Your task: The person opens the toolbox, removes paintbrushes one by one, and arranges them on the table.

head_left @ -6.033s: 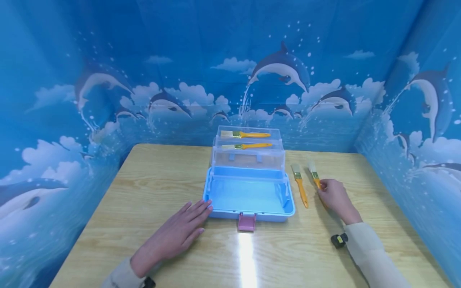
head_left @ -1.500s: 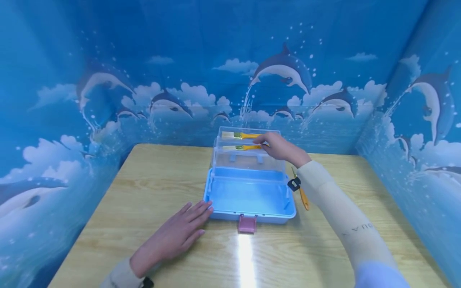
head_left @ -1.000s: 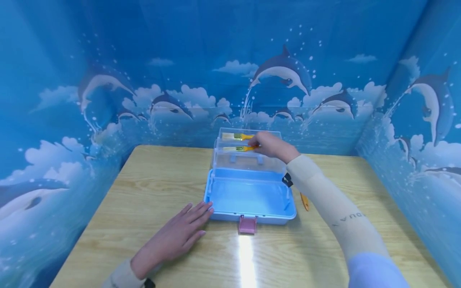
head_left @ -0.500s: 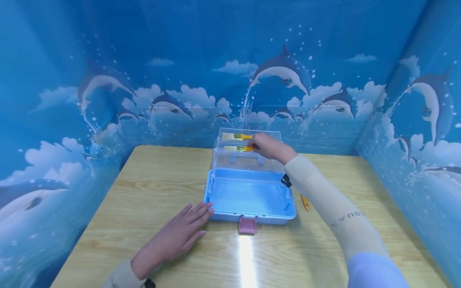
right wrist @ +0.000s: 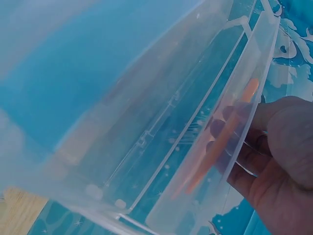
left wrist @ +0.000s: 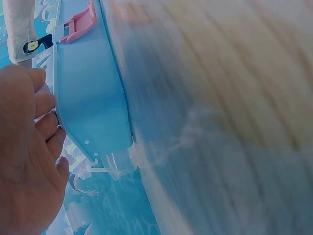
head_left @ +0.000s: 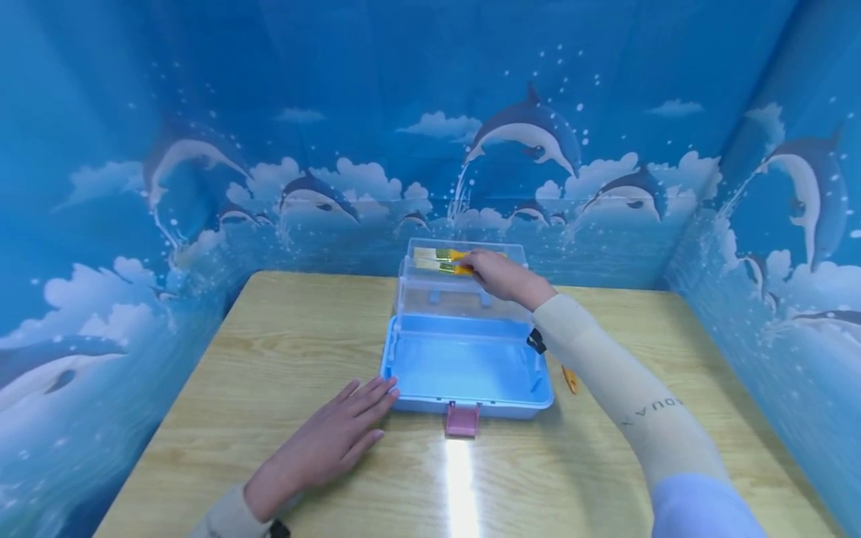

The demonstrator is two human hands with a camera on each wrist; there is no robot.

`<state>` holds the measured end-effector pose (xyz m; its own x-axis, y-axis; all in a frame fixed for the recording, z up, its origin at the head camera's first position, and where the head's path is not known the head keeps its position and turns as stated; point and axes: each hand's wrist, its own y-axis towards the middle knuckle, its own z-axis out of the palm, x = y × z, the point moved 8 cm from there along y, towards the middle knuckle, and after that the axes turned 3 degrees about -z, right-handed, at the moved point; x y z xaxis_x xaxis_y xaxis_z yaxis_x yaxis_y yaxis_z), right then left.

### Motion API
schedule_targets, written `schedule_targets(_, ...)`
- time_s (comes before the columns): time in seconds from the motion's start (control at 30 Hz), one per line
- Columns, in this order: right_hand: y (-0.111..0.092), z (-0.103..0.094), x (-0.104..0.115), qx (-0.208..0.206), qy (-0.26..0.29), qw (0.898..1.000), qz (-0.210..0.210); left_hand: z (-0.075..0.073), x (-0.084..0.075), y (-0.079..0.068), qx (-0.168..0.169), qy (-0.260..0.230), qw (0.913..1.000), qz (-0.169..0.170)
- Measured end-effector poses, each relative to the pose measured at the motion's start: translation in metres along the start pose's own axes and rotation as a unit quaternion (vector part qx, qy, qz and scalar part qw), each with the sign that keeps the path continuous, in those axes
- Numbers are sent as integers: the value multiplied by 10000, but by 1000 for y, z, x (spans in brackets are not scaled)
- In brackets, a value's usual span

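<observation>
My right hand (head_left: 494, 273) pinches a paintbrush (head_left: 447, 267) with an orange handle and pale bristles, at the upper clear trays (head_left: 410, 288) of the blue box (head_left: 464, 366). Just behind it lies a second paintbrush (head_left: 425, 254), its handle mostly covered by the hand. In the right wrist view, an orange handle (right wrist: 222, 142) shows through a clear tray, and my fingers curl beyond its wall. My left hand (head_left: 326, 437) lies flat on the table, fingers straight, with fingertips right at the box's front left corner. The left wrist view shows this hand (left wrist: 29, 152) beside the box.
The box stands open, its pink latch (head_left: 462, 421) hanging at the front. Right of it an orange brush handle (head_left: 570, 379) lies on the wooden table (head_left: 296, 329), the rest hidden by the right sleeve (head_left: 625, 381). Dolphin-printed cloth (head_left: 323, 90) surrounds the table.
Six seconds ago my right hand was at a paintbrush on the table's right. It then moved to the trays, gripped the lower paintbrush and has lifted it slightly. My left hand has stayed put.
</observation>
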<state>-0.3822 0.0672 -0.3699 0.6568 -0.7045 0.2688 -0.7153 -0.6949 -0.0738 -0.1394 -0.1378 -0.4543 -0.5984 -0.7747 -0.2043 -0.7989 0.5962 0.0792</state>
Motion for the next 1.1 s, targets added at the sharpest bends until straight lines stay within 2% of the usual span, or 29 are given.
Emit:
schedule_targets(0.57,-7,-9,5,-258,-177,9995,39,-2,-3,-2,-519,102,9983,241)
schedule_targets(0.8,-16,-16,4,-480,-175,9987,68,-3,-3,-1,-450,125,9987,187)
schedule_targets(1.1,-31,-24,3,-968,-170,9952,-17,-2,-3,-2,-374,138,9990,186)
